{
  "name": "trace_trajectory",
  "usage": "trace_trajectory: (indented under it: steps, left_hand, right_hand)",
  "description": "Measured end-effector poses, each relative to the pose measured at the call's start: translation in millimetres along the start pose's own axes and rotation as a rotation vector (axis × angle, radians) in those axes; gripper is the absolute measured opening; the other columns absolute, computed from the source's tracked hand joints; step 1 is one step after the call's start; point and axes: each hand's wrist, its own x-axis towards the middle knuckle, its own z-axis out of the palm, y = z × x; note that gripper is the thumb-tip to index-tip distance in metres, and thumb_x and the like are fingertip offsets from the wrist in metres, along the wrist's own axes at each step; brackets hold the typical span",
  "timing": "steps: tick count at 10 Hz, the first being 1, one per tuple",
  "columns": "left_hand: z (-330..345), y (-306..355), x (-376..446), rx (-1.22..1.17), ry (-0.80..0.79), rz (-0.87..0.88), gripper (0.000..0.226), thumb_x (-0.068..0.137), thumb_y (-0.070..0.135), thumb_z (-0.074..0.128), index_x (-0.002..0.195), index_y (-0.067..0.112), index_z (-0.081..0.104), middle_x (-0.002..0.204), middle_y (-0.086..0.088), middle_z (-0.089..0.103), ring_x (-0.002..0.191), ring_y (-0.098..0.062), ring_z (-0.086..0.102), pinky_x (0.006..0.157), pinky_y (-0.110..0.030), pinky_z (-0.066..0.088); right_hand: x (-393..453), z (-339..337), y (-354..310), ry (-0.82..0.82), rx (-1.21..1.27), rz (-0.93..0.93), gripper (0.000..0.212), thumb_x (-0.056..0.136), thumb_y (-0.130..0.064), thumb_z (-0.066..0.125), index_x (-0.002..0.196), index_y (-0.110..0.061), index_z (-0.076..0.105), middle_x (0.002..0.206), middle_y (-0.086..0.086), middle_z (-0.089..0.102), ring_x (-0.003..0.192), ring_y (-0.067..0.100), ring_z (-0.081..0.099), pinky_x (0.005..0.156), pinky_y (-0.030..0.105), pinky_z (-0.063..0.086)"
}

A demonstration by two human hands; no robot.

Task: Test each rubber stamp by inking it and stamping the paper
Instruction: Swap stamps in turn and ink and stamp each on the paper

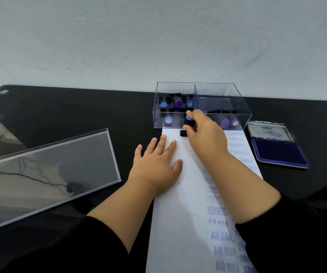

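Note:
A long white paper (180,203) lies on the black table, printed with blue SAMPLE, EXPRESS and AIR MAIL marks down its right side. My right hand (204,134) grips a black rubber stamp with a blue cap (188,124), its base down on the paper's far end. My left hand (156,162) lies flat with spread fingers on the paper's left edge. Behind the paper stands a clear acrylic box (200,89) with two compartments; several blue-capped and purple-capped stamps stand inside.
An open blue ink pad (278,152) with its lid tipped back sits to the right of the paper. The box's clear lid (50,170) lies at the left on the table. A pale wall runs right behind the box.

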Motion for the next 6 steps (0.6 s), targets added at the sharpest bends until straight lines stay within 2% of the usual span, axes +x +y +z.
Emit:
trace_trajectory:
  steps: [2, 3, 5, 6]
  left_hand:
    - [0, 1, -1, -0.005, -0.002, -0.005, 0.057, 0.099, 0.05, 0.018, 0.151, 0.037, -0.001, 0.158, 0.009, -0.016, 0.146, -0.012, -0.014, 0.116, -0.042, -0.012]
    - [-1, 0, -2, -0.011, -0.004, -0.007, 0.057, 0.099, 0.05, 0.019, 0.151, 0.037, -0.001, 0.158, 0.01, -0.015, 0.145, -0.011, -0.014, 0.115, -0.041, -0.012]
    - [-2, 1, -1, -0.011, -0.006, -0.01, 0.056, 0.099, 0.05, 0.019, 0.151, 0.038, -0.001, 0.158, 0.01, -0.015, 0.145, -0.011, -0.013, 0.116, -0.041, -0.012]
    - [-2, 1, -1, -0.008, -0.009, -0.012, 0.056, 0.099, 0.05, 0.019, 0.151, 0.038, -0.001, 0.158, 0.01, -0.015, 0.145, -0.011, -0.013, 0.116, -0.041, -0.012]
  right_hand:
    - [1, -16, 8, 0.16, 0.184, 0.084, 0.029, 0.091, -0.024, 0.057, 0.121, -0.027, 0.055, 0.103, -0.011, 0.063, 0.091, 0.012, 0.057, 0.075, 0.029, 0.045]
    - [2, -24, 16, 0.2, 0.229, 0.124, 0.029, 0.091, -0.025, 0.057, 0.12, -0.028, 0.055, 0.093, -0.012, 0.058, 0.085, 0.009, 0.053, 0.071, 0.026, 0.041]
    - [0, -34, 23, 0.233, 0.242, 0.135, 0.028, 0.092, -0.024, 0.057, 0.119, -0.026, 0.054, 0.088, -0.014, 0.055, 0.086, 0.011, 0.055, 0.068, 0.025, 0.039]
    - [-1, -35, 21, 0.221, 0.238, 0.13, 0.027, 0.092, -0.025, 0.056, 0.118, -0.026, 0.054, 0.088, -0.015, 0.055, 0.088, 0.013, 0.057, 0.071, 0.03, 0.046]
